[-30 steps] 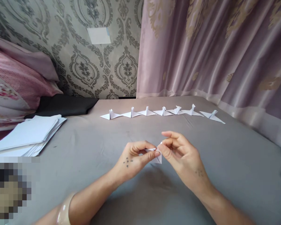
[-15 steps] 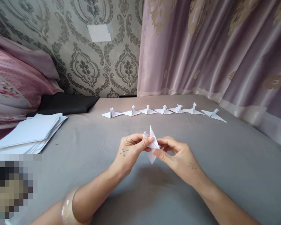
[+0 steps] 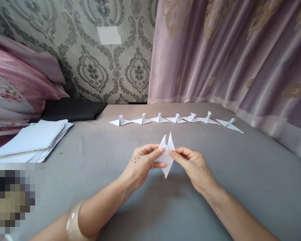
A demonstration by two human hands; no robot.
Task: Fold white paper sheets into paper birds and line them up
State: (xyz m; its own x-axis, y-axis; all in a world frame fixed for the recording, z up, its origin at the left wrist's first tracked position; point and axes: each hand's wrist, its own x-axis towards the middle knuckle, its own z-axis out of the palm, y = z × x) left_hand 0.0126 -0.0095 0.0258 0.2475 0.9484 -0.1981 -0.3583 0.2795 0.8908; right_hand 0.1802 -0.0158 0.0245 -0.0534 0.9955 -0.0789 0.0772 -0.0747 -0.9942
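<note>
While seven white folded-paper figures (image 3: 176, 119) stand lined across a grey cloth surface (image 3: 90, 150), a person's left hand (image 3: 142, 163) and right hand (image 3: 194, 166) pinch opposite edges of a white, diamond-shaped folded paper (image 3: 169, 160) above it.

A black, flat sheet (image 3: 70, 110) lies at the far left corner of the grey, cloth-covered surface (image 3: 90, 150). Pink, floral-patterned fabric (image 3: 12, 90) borders the left edge. Grey, damask-patterned wallpaper (image 3: 92, 72) bearing a white, rectangular panel (image 3: 109, 35) rises behind the far edge, left of a mauve, gold-patterned curtain (image 3: 203, 53).
</note>
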